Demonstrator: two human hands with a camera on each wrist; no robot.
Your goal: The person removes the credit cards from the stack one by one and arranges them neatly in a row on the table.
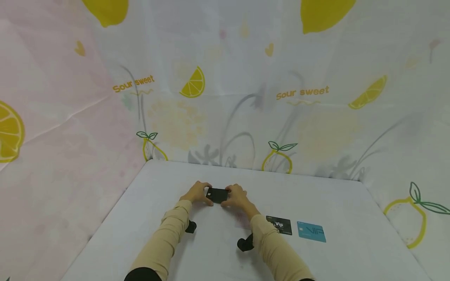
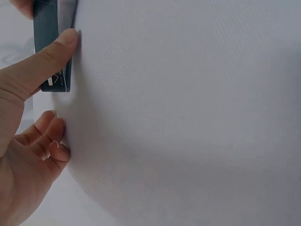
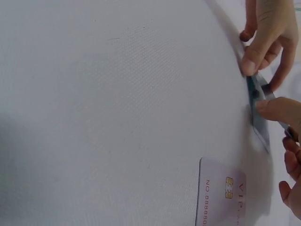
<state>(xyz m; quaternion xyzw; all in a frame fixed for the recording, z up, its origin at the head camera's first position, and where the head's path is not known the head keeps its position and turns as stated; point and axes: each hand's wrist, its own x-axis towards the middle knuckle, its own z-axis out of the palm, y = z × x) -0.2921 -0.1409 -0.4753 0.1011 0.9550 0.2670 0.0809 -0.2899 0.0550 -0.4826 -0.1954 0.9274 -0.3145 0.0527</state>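
A black card (image 1: pixel 218 196) with a small chip is held between both hands above the white table. My left hand (image 1: pixel 198 192) pinches its left end, the thumb lying across the dark face in the left wrist view. My right hand (image 1: pixel 237 196) grips the other end. A paler strip (image 2: pixel 65 16) shows along the card's edge in the left wrist view; whether it is a second card I cannot tell. In the right wrist view, the thumbs of the left hand (image 3: pixel 270 35) and the right hand (image 3: pixel 287 117) lie on the dark card (image 3: pixel 257 106), which is tilted.
A pale pink VIP card (image 3: pixel 221 195) lies near the right hand. Farther right on the table (image 1: pixel 351 249) are a black Vip card (image 1: pixel 283 225), partly behind the right sleeve, and a blue VIP card (image 1: pixel 311 232). A lemon-print cloth (image 1: pixel 225 117) hangs behind.
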